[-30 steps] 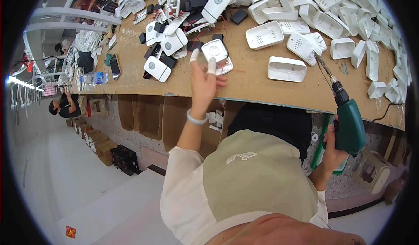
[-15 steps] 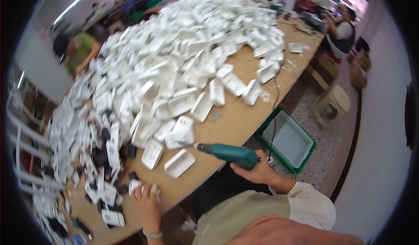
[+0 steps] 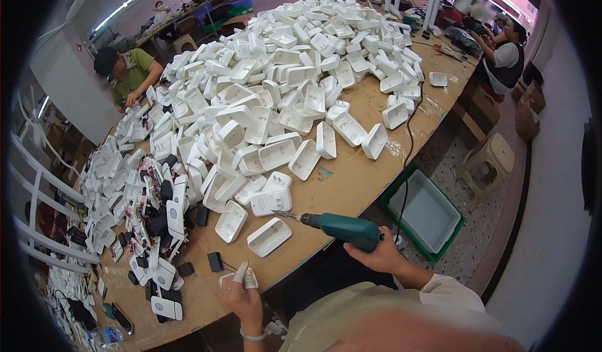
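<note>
My right hand (image 3: 375,256) grips a teal electric screwdriver (image 3: 343,228) whose bit points left toward a white plastic shell (image 3: 269,236) lying open side up near the table's front edge. My left hand (image 3: 241,295), with white finger cots, rests on a small white part (image 3: 227,279) at the edge of the brown table (image 3: 338,186). Another white shell (image 3: 231,221) lies just left of the bit. A bracelet circles my left wrist.
A huge heap of white shells (image 3: 282,82) covers the table. Assembled white units with black parts (image 3: 164,220) lie at left. A green tray (image 3: 426,213) and a plastic stool (image 3: 486,161) stand on the floor at right. Other people (image 3: 128,70) work at the far sides.
The view has swung from the table's near left end to the big heap. My right hand has raised the screwdriver from below the table to its edge. My left hand stays at the front edge.
</note>
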Demonstrator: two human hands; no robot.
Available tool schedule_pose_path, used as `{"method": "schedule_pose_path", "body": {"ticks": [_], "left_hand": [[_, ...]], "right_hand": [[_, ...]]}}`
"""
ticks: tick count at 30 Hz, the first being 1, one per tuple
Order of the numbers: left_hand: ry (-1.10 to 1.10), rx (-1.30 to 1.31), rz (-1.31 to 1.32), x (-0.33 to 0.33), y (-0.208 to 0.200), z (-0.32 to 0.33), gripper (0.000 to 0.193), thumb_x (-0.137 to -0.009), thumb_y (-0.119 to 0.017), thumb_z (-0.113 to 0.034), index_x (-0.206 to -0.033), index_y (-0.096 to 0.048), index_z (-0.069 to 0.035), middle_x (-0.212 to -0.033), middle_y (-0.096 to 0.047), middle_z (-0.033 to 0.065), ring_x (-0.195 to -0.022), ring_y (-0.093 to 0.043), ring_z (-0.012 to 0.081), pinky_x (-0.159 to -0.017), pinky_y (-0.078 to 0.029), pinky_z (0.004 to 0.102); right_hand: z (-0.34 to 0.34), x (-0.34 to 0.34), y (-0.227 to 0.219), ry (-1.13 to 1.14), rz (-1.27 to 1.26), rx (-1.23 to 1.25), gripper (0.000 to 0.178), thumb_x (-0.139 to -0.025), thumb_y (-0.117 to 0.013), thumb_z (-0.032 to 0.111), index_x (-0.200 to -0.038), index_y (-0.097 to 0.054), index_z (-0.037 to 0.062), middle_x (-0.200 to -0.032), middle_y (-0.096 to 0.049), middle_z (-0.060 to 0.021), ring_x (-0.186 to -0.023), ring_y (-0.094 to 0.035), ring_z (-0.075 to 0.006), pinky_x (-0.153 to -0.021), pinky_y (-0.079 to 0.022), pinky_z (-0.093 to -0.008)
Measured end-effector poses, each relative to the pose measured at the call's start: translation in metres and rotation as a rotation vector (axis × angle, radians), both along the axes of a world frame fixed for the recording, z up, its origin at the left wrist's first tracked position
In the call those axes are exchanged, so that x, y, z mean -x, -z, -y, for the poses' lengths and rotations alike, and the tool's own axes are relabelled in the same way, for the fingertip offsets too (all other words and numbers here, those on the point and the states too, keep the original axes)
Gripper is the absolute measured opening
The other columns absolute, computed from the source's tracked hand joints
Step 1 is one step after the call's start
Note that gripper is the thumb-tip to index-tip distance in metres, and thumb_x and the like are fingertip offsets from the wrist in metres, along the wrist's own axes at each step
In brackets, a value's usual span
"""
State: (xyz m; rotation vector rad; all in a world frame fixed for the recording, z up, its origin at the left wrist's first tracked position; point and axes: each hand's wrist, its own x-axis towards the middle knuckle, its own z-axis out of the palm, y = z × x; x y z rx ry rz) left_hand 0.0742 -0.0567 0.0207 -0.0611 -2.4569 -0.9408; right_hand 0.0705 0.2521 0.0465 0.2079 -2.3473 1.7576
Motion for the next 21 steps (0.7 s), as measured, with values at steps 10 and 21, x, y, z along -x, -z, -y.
{"method": "schedule_pose_path", "body": {"ticks": [10, 21], "left_hand": [[-0.036, 0.131, -0.096, 0.006, 0.008, -0.049, 0.021, -0.087, -0.068, -0.004, -0.107, -0.069, 0.0, -0.074, -0.06, 0.0117, -0.068, -0.057, 0.0284, -0.066, -0.044, 0.0399], [-0.047, 0.46, -0.088, 0.022, 0.02, -0.057, 0.02, -0.083, -0.068, -0.005, -0.103, -0.069, -0.002, -0.091, -0.06, 0.0145, -0.078, -0.059, 0.0341, -0.069, -0.047, 0.0426]], "right_hand": [[-0.007, -0.009, 0.009, 0.03, 0.103, 0.08, 0.018, -0.082, -0.075, 0.009, -0.096, -0.067, 0.0011, -0.069, -0.064, -0.0059, -0.062, -0.055, -0.0093, -0.061, -0.048, -0.0282], [-0.009, -0.007, 0.01, 0.005, 0.112, 0.08, 0.018, -0.081, -0.075, 0.011, -0.093, -0.066, 0.0012, -0.067, -0.064, -0.0075, -0.058, -0.056, -0.0114, -0.059, -0.048, -0.0286]]}}
